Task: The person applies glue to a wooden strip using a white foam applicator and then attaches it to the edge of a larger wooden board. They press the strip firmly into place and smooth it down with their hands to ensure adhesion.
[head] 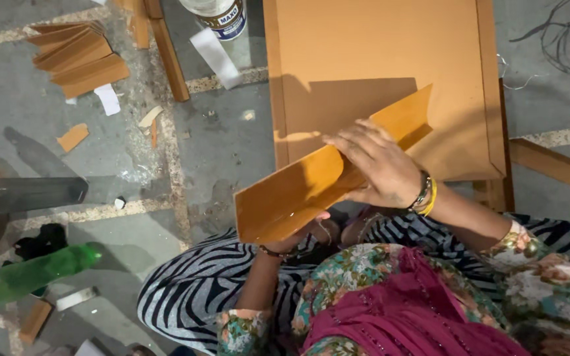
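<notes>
under the right hand (380, 168) fingers, pressed flat on top, sits the folded brown card strip (324, 175); left hand (298, 238) grips its lower edge from beneath. best keep pressure even along the crease, above the lap.

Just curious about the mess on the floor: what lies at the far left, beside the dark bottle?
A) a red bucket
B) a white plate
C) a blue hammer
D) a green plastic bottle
D: a green plastic bottle lies on its side on the floor, just below the dark bottle.
</notes>
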